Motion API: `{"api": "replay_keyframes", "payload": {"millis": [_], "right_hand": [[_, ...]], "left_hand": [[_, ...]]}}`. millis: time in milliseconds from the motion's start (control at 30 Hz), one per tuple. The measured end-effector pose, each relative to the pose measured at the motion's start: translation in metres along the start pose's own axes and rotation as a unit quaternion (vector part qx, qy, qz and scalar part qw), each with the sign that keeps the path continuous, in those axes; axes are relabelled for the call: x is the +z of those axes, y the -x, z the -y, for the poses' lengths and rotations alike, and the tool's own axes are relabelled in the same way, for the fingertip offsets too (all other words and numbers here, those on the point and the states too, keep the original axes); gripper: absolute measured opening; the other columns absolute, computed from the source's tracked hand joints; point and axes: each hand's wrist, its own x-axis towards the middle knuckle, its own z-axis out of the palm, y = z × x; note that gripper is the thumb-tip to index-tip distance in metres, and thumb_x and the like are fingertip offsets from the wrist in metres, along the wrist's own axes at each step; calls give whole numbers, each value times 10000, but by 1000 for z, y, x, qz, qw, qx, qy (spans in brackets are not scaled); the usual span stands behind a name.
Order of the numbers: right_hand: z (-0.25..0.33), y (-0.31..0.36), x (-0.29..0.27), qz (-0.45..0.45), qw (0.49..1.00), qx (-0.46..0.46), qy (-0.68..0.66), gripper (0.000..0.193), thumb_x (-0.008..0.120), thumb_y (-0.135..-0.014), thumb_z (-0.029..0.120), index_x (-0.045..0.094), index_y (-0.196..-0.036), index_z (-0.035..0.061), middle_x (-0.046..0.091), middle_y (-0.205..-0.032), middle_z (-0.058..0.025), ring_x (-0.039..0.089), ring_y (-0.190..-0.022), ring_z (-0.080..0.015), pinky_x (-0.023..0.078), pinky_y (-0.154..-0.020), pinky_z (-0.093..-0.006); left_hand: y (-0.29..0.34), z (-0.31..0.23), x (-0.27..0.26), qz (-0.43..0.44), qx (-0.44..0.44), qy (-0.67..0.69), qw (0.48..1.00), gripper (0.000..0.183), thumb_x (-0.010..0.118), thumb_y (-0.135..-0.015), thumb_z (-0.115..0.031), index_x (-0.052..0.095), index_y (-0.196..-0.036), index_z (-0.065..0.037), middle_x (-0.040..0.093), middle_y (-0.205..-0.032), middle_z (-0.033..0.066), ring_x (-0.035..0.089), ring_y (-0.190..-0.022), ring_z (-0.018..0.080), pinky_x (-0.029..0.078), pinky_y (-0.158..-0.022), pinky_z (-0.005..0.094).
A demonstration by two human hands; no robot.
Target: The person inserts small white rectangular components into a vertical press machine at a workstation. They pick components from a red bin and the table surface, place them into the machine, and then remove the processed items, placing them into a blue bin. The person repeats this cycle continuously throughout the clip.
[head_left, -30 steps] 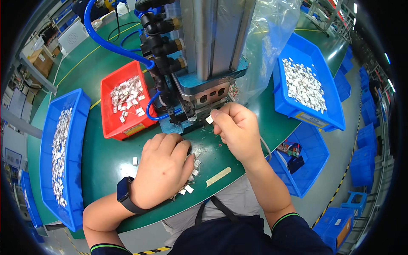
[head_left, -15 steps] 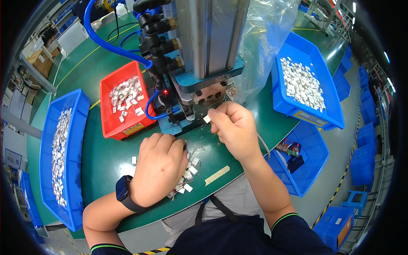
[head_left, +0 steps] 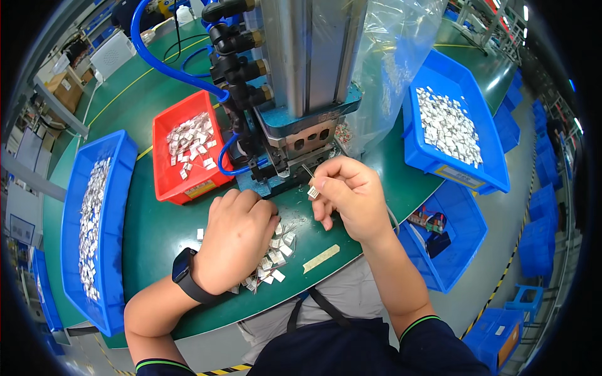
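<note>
My right hand [head_left: 354,197] is just in front of the bench press [head_left: 307,135], its thumb and forefinger closed on a small white component [head_left: 313,192]. Thin metal leads stick up from that piece toward the press tooling. My left hand [head_left: 235,241], wearing a black watch on the wrist, rests on the green table with its fingers curled down. Its fingertips are mostly hidden, so what they hold cannot be made out. Beside and partly beneath it lies a loose pile of similar white components [head_left: 276,255] with leads.
A red bin [head_left: 164,182] and a long blue bin [head_left: 116,219] of white pieces stand left; another blue bin [head_left: 495,135] of them stands right. A lower blue bin [head_left: 461,250] sits beyond the table edge. Blue air hoses [head_left: 153,59] and a plastic bag [head_left: 395,69] flank the press.
My right hand has lowered slightly, and the component in it has turned so its leads show. A red light on the press no longer shows. My left hand has hardly moved.
</note>
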Motion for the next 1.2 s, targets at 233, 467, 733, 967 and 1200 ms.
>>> {"api": "replay_keyframes", "payload": {"millis": [233,467,733,967,1200], "right_hand": [[6,-2,-4,36,985,100,-134,95,558,-905,90,575,-883,-1,629,-752,-120,629,-536,-178,477,-382,-267],[11,-2,-6,66,976,128,-166,82,548,-902,91,555,-878,13,630,-755,-129,631,-537,-180,476,-380,-270],[10,0,-4,90,977,129,-146,77,540,-891,62,560,-894,-13,631,-766,-124,634,-543,-173,487,-389,-265],[9,2,-2,105,983,112,-104,73,548,-873,29,560,-907,-35,631,-775,-119,645,-573,-170,497,-407,-251],[12,2,5,147,973,178,13,214,679,-868,155,583,-927,-27,618,-749,-67,566,-516,-88,463,-406,-224]], "left_hand": [[-9,1,-14,26,9,91,995,80,672,-797,-62,628,-848,-18,556,-782,110,543,-773,290,442,-718,364],[-14,-3,-16,52,-199,419,885,148,623,-921,-110,581,-973,22,624,-832,49,567,-671,91,455,-587,232],[-16,-5,-12,47,-255,562,785,223,617,-927,-97,573,-1099,37,632,-852,50,554,-637,70,458,-566,206],[-15,-8,-6,8,-239,604,760,195,626,-918,-81,561,-1070,24,632,-843,67,578,-642,87,476,-549,218],[-16,-9,-9,-16,-246,628,739,137,624,-916,-72,536,-993,-1,616,-797,66,588,-638,104,482,-536,224]]}}
